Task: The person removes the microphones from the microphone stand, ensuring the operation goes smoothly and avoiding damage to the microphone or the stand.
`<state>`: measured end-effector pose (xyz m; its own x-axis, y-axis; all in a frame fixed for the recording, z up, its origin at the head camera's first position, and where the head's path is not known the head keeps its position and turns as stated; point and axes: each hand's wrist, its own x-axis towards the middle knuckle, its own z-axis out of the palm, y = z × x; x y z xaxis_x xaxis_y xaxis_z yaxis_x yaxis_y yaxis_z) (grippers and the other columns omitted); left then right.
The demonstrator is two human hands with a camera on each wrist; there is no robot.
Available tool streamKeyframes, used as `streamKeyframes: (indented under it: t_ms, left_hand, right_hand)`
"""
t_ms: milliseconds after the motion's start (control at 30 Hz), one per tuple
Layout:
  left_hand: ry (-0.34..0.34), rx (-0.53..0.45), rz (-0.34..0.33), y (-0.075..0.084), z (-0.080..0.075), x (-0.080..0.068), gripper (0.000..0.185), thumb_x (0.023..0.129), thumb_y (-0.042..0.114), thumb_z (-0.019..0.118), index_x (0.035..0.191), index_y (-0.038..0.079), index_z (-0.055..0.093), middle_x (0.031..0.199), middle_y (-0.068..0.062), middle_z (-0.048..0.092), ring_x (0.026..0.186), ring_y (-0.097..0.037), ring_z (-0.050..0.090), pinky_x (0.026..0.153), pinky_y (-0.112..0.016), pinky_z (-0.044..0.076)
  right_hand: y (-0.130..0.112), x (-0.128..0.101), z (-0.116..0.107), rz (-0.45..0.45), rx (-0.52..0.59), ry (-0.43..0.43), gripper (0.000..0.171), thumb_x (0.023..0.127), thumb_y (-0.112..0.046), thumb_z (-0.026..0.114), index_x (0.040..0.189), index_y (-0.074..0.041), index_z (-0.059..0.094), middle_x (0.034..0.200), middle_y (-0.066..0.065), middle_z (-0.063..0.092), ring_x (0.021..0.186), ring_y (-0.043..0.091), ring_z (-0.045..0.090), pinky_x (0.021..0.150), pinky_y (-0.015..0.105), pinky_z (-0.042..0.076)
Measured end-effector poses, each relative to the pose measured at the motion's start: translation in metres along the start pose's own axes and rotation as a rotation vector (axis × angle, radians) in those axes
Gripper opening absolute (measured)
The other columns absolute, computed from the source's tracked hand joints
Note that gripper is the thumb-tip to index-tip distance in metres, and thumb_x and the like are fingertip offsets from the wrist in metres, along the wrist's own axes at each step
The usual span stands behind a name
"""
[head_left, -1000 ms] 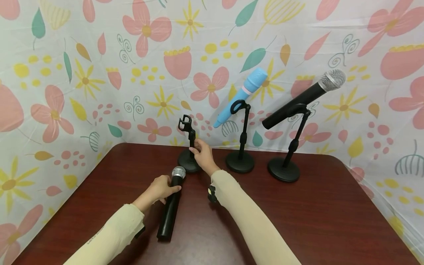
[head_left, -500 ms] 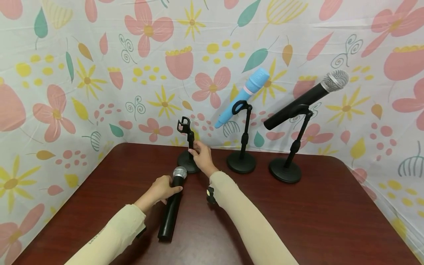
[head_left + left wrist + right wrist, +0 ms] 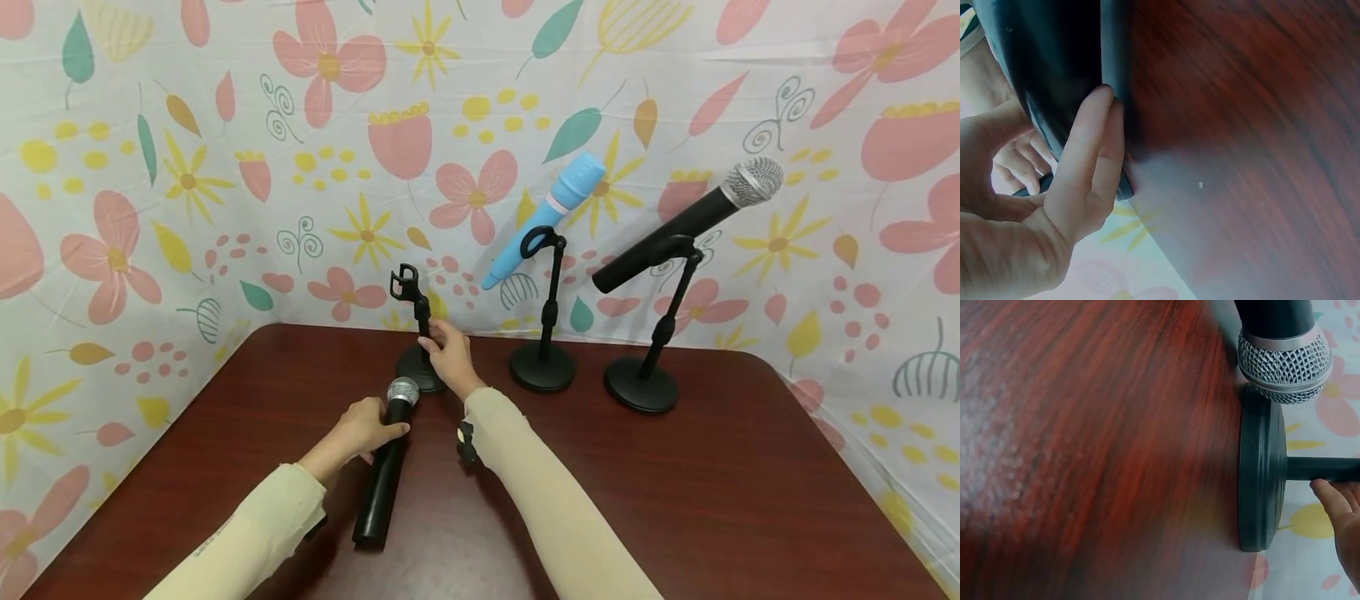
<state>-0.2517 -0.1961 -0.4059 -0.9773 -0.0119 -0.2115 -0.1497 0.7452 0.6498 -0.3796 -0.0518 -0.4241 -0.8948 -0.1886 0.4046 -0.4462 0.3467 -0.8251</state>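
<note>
A black microphone with a silver mesh head [image 3: 381, 483] lies slanted over the table, its mesh end pointing toward the back. My left hand [image 3: 362, 429] grips its body just below the head, thumb across the top; in the left wrist view, fingers [image 3: 1088, 140] press along its dark side. Behind it stands a black desktop microphone stand [image 3: 420, 371] whose clip [image 3: 406, 283] holds nothing. My right hand [image 3: 452, 358] holds the pole of that stand low down, thumb at the near side. The right wrist view shows the mesh head [image 3: 1288, 365] overlapping the round base [image 3: 1261, 487].
To the right, a second stand [image 3: 543, 367] bears a blue microphone [image 3: 540, 225], tilted. A third stand [image 3: 642, 385] carries another black microphone [image 3: 690, 223]. Everything rests on a reddish-brown table [image 3: 712, 492]. A flower-printed cloth [image 3: 480, 100] hangs close behind its back edge.
The leftmost stand has shifted slightly left, its clip turning a little that way, with my right hand on its pole. My left hand and the microphone it grips have hardly moved.
</note>
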Motion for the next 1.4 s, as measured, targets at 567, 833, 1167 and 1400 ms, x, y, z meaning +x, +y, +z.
streamKeyframes:
  t_ms: [567, 833, 1167, 1400]
  left_hand:
    - [-0.006, 0.017, 0.012, 0.002, 0.000, -0.001, 0.030, 0.086, 0.022, 0.071, 0.083, -0.005, 0.060, 0.067, -0.014, 0.056, 0.045, -0.022, 0.060, 0.045, -0.033, 0.054]
    - [-0.006, 0.024, 0.017, 0.003, 0.000, 0.000, 0.031, 0.086, 0.023, 0.071, 0.081, -0.005, 0.059, 0.064, -0.015, 0.055, 0.044, -0.023, 0.060, 0.044, -0.034, 0.054]
    - [-0.002, 0.029, 0.017, 0.002, 0.001, 0.002, 0.032, 0.086, 0.025, 0.071, 0.081, -0.004, 0.059, 0.062, -0.015, 0.056, 0.044, -0.024, 0.060, 0.045, -0.034, 0.054]
    - [-0.011, 0.019, 0.015, 0.007, -0.002, -0.001, 0.031, 0.086, 0.024, 0.071, 0.078, -0.003, 0.058, 0.064, -0.016, 0.057, 0.050, -0.026, 0.061, 0.047, -0.036, 0.055]
  right_hand:
    - [-0.004, -0.001, -0.007, 0.027, 0.006, -0.088, 0.042, 0.097, -0.012, 0.058, 0.136, -0.002, 0.051, 0.125, 0.018, 0.061, 0.117, 0.027, 0.058, 0.096, 0.039, 0.048]
    - [-0.005, -0.003, -0.014, 0.036, -0.012, -0.128, 0.039, 0.099, -0.014, 0.053, 0.138, -0.004, 0.051, 0.127, 0.016, 0.060, 0.117, 0.028, 0.057, 0.095, 0.039, 0.048]
    - [-0.002, -0.004, -0.023, -0.004, -0.037, -0.141, 0.034, 0.099, -0.012, 0.054, 0.131, -0.005, 0.056, 0.124, 0.012, 0.063, 0.109, 0.026, 0.062, 0.089, 0.036, 0.051]
    - [-0.010, -0.005, -0.033, 0.064, -0.105, -0.258, 0.040, 0.100, -0.015, 0.052, 0.138, -0.001, 0.048, 0.128, 0.019, 0.057, 0.114, 0.031, 0.058, 0.090, 0.040, 0.050]
